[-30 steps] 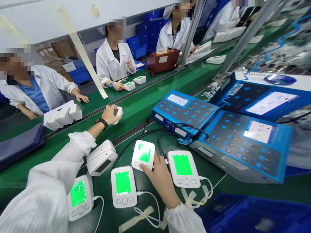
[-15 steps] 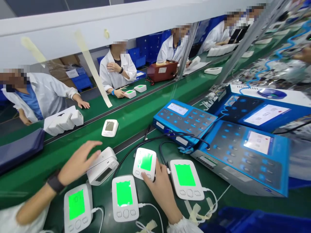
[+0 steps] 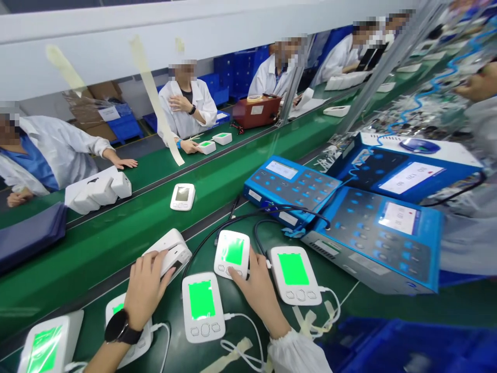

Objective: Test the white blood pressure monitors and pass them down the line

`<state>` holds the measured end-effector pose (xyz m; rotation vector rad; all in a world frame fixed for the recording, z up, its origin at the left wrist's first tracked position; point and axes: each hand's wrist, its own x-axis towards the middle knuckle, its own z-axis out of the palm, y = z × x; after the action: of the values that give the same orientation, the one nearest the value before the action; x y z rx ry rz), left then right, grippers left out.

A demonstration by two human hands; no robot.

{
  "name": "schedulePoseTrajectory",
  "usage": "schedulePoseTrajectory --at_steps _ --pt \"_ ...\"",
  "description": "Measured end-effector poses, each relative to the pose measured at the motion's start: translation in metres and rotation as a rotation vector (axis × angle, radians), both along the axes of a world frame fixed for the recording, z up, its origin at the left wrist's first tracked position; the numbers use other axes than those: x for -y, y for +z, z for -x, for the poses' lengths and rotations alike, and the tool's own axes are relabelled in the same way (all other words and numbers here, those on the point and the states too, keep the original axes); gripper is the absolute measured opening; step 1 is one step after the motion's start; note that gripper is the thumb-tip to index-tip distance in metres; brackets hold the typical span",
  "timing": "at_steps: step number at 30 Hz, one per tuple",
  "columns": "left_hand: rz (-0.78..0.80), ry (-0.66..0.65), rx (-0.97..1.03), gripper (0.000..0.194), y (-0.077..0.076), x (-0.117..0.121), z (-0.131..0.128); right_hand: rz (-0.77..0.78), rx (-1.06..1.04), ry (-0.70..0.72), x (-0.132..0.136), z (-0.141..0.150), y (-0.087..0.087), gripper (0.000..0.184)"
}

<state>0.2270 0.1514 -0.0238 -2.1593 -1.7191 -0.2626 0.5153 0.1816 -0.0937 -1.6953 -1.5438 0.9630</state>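
1. Running the whole way across, the green belt carries a flat-lying white monitor with a grey screen; a second ago the left hand held one above it.
2. On the belt's near side, toward the right, sit the blue testers, much as before.
3. Well apart from the belt, also on its near side, is a blue bin; its contents are too blurred to name.
4. Beyond the belt, a blue crate stands beside cardboard boxes.
5. Just beside the belt's near edge, the left hand lies over paired monitors standing on edge; half a second ago it hovered, spread. Thumb and fingers have narrowed, but how firmly they grip I cannot tell.
6. Nearer than the belt, the right hand holds the green-lit monitor, thumb at its buttons, as earlier.
7. Cabled monitors glow on that same side.
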Motion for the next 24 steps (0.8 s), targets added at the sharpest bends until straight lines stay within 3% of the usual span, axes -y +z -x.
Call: schedulePoseTrajectory --at_steps 5,12,14,17,20,22,24 --pt "0.081 -0.036 0.252 0.042 0.006 0.007 0.004 -0.022 0.024 -0.002 0.000 0.000 -0.001 0.080" --pt "0.119 0.348 0.958 0.057 0.051 0.042 0.000 -0.060 0.056 -0.007 0.001 0.001 -0.007 0.075" --pt "0.104 0.395 1.157 0.061 0.054 0.051 -0.004 -0.067 0.068 -0.006 0.000 0.000 -0.008 0.074" --pt "0.100 0.409 1.370 0.065 0.047 0.064 -0.009 -0.074 0.087 -0.001 -0.001 0.000 -0.008 0.074" --pt "0.134 0.426 1.417 0.066 0.035 0.080 -0.010 -0.090 0.104 -0.002 0.003 0.000 -0.003 0.072" --pt "0.144 0.398 1.334 0.056 0.032 0.092 -0.009 -0.137 0.112 -0.026 0.015 0.003 0.007 0.068" --pt "0.147 0.202 1.144 0.038 0.034 0.101 -0.007 -0.198 0.046 -0.050 0.033 0.008 0.021 0.062"
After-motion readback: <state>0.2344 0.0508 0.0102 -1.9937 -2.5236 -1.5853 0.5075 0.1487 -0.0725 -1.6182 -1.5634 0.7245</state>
